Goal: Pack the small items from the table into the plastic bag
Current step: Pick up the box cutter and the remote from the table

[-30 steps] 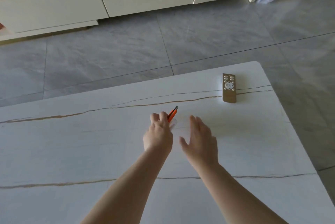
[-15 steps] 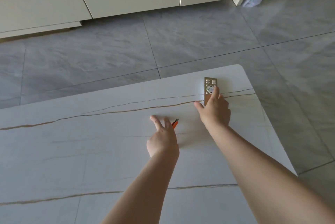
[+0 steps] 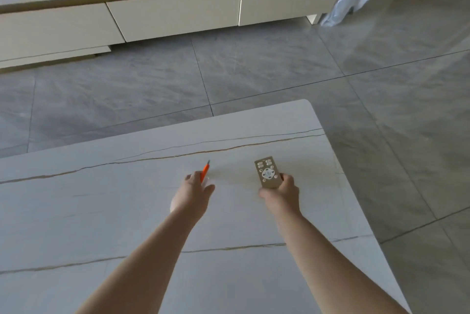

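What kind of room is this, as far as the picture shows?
Probably a living room at home: a low white table with a remote control in the right hand, a long low cabinet with drawers, and a grey tiled floor.

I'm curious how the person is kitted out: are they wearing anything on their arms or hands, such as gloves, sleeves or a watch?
Nothing is worn that shows. Both forearms are bare right up to the bottom edge of the picture, with no sleeve in view. The left hand and right hand have no gloves, and no watch, bracelet or ring can be seen on wrists or fingers.
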`<state>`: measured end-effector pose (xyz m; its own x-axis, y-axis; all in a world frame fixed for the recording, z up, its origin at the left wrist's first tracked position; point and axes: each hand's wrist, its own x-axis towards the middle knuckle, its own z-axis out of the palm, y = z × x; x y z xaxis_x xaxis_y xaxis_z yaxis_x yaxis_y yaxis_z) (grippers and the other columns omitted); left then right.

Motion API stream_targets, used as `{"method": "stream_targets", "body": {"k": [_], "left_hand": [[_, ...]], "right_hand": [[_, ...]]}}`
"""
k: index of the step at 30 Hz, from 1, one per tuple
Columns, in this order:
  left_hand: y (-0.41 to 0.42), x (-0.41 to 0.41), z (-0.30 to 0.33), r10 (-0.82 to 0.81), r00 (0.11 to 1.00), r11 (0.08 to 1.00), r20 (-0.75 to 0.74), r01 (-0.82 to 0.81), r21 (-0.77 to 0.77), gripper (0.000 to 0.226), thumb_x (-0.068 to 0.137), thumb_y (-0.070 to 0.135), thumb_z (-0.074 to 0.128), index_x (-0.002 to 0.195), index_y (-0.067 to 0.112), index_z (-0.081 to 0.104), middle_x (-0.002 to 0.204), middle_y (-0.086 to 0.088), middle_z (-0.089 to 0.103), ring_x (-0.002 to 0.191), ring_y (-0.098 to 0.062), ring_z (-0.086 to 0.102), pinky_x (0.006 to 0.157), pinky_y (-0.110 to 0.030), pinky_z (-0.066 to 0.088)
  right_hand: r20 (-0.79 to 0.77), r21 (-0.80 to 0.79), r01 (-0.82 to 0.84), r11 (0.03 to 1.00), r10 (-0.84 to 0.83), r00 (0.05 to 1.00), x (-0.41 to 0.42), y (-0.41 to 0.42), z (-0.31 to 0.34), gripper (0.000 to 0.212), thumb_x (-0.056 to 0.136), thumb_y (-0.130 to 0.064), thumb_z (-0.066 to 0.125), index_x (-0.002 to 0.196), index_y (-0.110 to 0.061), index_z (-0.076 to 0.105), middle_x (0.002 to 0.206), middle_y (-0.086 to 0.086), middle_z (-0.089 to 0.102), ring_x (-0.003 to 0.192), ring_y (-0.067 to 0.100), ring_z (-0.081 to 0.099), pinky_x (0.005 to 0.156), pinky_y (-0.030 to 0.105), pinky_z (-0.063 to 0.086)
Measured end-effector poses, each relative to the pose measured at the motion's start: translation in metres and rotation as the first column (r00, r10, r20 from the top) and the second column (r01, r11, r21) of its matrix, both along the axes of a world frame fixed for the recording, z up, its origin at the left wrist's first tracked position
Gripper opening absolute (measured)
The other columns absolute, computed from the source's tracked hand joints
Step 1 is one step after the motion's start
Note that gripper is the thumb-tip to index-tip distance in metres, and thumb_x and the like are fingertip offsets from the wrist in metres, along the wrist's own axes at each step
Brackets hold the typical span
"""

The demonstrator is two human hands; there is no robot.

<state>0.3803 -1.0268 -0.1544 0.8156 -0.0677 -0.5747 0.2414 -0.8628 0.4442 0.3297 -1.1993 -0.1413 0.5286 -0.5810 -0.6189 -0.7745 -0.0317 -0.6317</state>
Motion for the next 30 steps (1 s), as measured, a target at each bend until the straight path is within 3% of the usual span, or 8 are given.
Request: {"method": "stream_targets", "body": {"k": [3,7,13,17,20,24,27,30], "left_hand": [[0.014,-0.024,0.027,0.290,0.955,0.937,-0.065,-0.297,-0.182,0.033,0.093,0.026,0.053,0.125,0.018,0.047,0.098,-0.012,0.065,0.081,-0.031,0.066,0.075,-0.041,0.055],[0.005,-0.068,0.077,0.359,0.901,0.858,-0.244,-0.421,-0.293,0.023,0.091,0.023,0.057,0.110,0.010,0.055,0.068,-0.008,0.057,0.050,-0.020,0.053,0.052,-0.029,0.050],[-0.027,-0.125,0.169,0.178,0.900,0.842,-0.397,-0.348,-0.411,0.016,0.090,0.021,0.060,0.101,0.011,0.054,0.066,-0.003,0.049,0.052,-0.014,0.045,0.042,-0.021,0.039],[-0.037,-0.173,0.237,0.155,0.805,0.729,-0.573,-0.484,-0.483,0.005,0.092,0.012,0.047,0.094,0.007,0.048,0.067,-0.007,0.046,0.052,-0.018,0.046,0.046,-0.024,0.044],[-0.037,-0.214,0.280,0.128,0.729,0.693,-0.673,-0.551,-0.465,0.012,0.095,0.013,0.043,0.091,0.008,0.053,0.071,-0.010,0.049,0.058,-0.021,0.051,0.056,-0.031,0.050],[-0.038,-0.274,0.327,-0.023,0.704,0.746,-0.710,-0.461,-0.481,0.010,0.097,0.004,0.043,0.100,0.005,0.052,0.080,-0.013,0.052,0.069,-0.025,0.056,0.066,-0.039,0.053],[-0.044,-0.315,0.354,-0.199,0.692,0.781,-0.694,-0.315,-0.539,0.019,0.094,-0.001,0.049,0.113,0.001,0.051,0.088,-0.014,0.055,0.076,-0.027,0.060,0.073,-0.040,0.055],[-0.055,-0.353,0.381,-0.335,0.667,0.790,-0.665,-0.185,-0.584,0.015,0.092,-0.002,0.055,0.106,0.002,0.054,0.087,-0.015,0.057,0.078,-0.028,0.062,0.074,-0.039,0.055]], "right_hand": [[0.116,0.260,0.084,0.962,-0.118,0.986,-0.036,0.009,0.040,0.048,0.074,0.004,0.065,0.115,-0.012,0.048,0.093,0.005,0.061,0.067,0.015,0.058,0.053,0.022,0.049],[0.183,0.367,0.074,0.927,-0.150,0.972,-0.092,0.021,0.099,0.051,0.077,-0.004,0.069,0.119,-0.021,0.046,0.100,0.007,0.066,0.067,0.013,0.062,0.052,0.022,0.045],[0.213,0.429,0.178,0.885,-0.291,0.933,-0.169,0.036,0.182,0.044,0.083,-0.008,0.066,0.120,-0.024,0.048,0.092,0.004,0.067,0.070,0.013,0.063,0.057,0.024,0.042],[0.184,0.480,0.274,0.834,-0.401,0.897,-0.229,0.045,0.235,0.028,0.091,-0.012,0.054,0.118,-0.021,0.053,0.095,0.006,0.067,0.076,0.018,0.066,0.065,0.028,0.046],[0.181,0.495,0.369,0.787,-0.509,0.842,-0.282,0.055,0.269,0.028,0.092,-0.011,0.053,0.117,-0.023,0.052,0.103,0.006,0.069,0.083,0.020,0.071,0.068,0.029,0.052],[0.182,0.523,0.497,0.692,-0.661,0.728,-0.358,0.065,0.304,0.036,0.087,-0.012,0.063,0.121,-0.017,0.051,0.111,0.007,0.066,0.095,0.023,0.068,0.076,0.030,0.052],[0.168,0.530,0.572,0.626,-0.739,0.653,-0.414,0.065,0.325,0.028,0.089,-0.001,0.058,0.116,-0.005,0.055,0.097,0.011,0.065,0.083,0.022,0.061,0.069,0.029,0.047],[0.152,0.524,0.668,0.528,-0.830,0.536,-0.468,0.065,0.347,0.022,0.089,0.006,0.051,0.103,-0.010,0.059,0.090,0.007,0.065,0.082,0.020,0.060,0.069,0.029,0.049]]}}
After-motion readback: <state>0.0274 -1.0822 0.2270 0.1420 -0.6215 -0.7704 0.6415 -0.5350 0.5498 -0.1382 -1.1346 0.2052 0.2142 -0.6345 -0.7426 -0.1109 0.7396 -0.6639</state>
